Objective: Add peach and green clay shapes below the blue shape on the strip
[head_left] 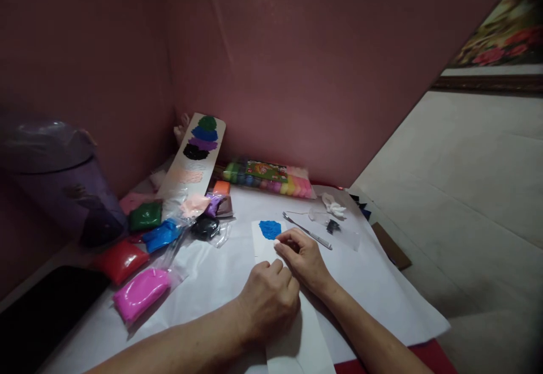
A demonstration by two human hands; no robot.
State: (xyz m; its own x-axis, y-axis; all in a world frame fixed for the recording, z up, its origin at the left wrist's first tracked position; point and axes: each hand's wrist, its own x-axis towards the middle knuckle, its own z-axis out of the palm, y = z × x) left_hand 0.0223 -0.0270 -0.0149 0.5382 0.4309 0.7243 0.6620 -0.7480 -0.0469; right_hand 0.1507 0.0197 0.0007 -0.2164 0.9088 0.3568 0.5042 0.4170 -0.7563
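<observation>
Left hand (pixel 271 297): curled over white card (pixel 305 343); I can't tell its grip
Right hand (pixel 303 258): I'm pinching a white bit (pixel 276 243)
Blue clay patch (pixel 270 230): card's far end, near right fingertips

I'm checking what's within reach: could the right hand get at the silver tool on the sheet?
Probably yes: the right hand is close beside the silver tool, with nothing visible between. It seems to pinch a small white piece, which may need putting down first.
</observation>
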